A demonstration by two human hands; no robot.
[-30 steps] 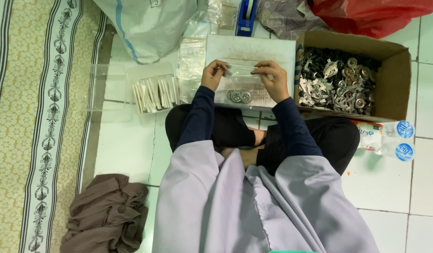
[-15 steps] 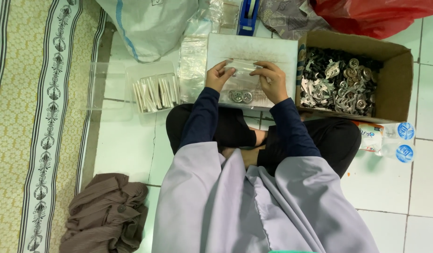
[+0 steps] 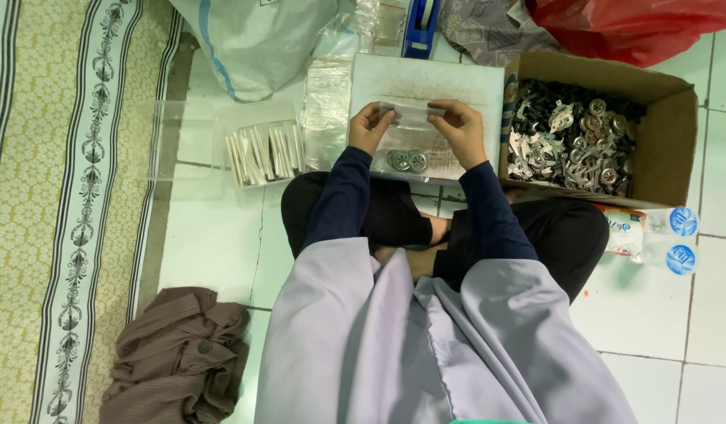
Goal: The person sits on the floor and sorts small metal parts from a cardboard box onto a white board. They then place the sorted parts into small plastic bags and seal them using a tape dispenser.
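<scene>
Seated person at a white board (image 3: pixel 457 74) on the tiled floor. Left hand (image 3: pixel 370 128) and right hand (image 3: pixel 460 129) each pinch one end of a small clear bag (image 3: pixel 412 115) above the board's near edge, over two metal discs (image 3: pixel 408 161). Judged step: opening the bag; filling it calls for freeing one hand.
</scene>
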